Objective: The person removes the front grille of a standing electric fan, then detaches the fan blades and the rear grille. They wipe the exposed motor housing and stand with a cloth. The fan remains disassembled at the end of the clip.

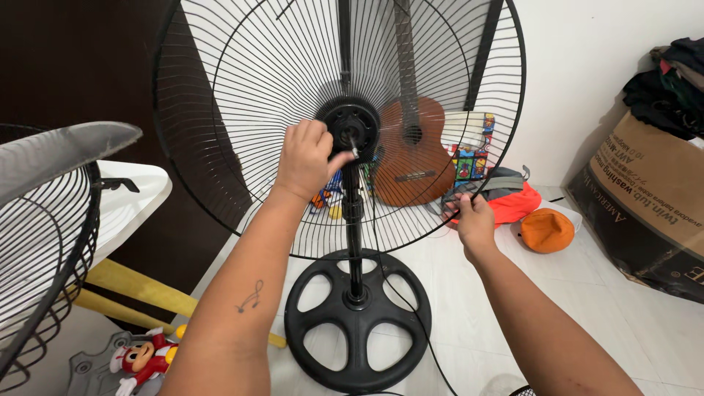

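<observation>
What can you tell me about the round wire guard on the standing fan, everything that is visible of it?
The wire guard is a large black circle of thin metal spokes running from a dark central hub out to a thicker rim. It stands upright on the fan's black pole, above the round base. No blades are mounted; the bare shaft shows. The left hand is at the hub, and the right hand grips the lower right rim. A guitar shows through it.

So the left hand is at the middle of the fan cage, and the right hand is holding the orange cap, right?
Not quite. In the head view the right hand grips the rim of the fan cage, not the orange cap, which lies on the floor. The left hand is at the middle.
</observation>
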